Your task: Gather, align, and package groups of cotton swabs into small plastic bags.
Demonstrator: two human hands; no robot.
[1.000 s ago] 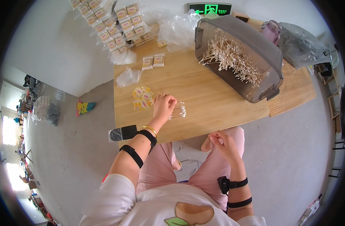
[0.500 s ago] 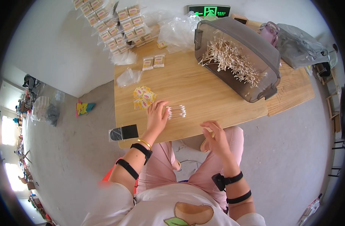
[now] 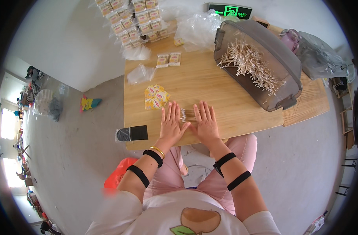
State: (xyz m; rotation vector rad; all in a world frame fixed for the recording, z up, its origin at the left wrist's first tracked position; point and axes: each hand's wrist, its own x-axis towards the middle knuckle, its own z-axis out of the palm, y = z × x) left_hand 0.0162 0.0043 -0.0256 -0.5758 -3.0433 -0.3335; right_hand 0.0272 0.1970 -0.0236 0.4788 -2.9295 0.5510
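Observation:
A small row of thin wooden swabs (image 3: 188, 114) lies on the wooden table (image 3: 226, 90), between my two hands. My left hand (image 3: 172, 123) rests flat with its fingers spread, just left of the swabs. My right hand (image 3: 205, 122) lies flat on their right side, its fingers also spread. Both thumbs point toward each other below the swabs. Neither hand holds anything.
A grey plastic bin (image 3: 257, 62) full of swabs stands at the back right. Yellow packets (image 3: 156, 96) lie beyond my left hand. An empty clear bag (image 3: 140, 73), two small boxes (image 3: 168, 59) and stacked boxes (image 3: 132, 17) sit farther back. A black phone (image 3: 133, 133) overhangs the table's left front corner.
My right hand has come up from my lap onto the table. My left hand has let go of the swabs and flattened out beside them.

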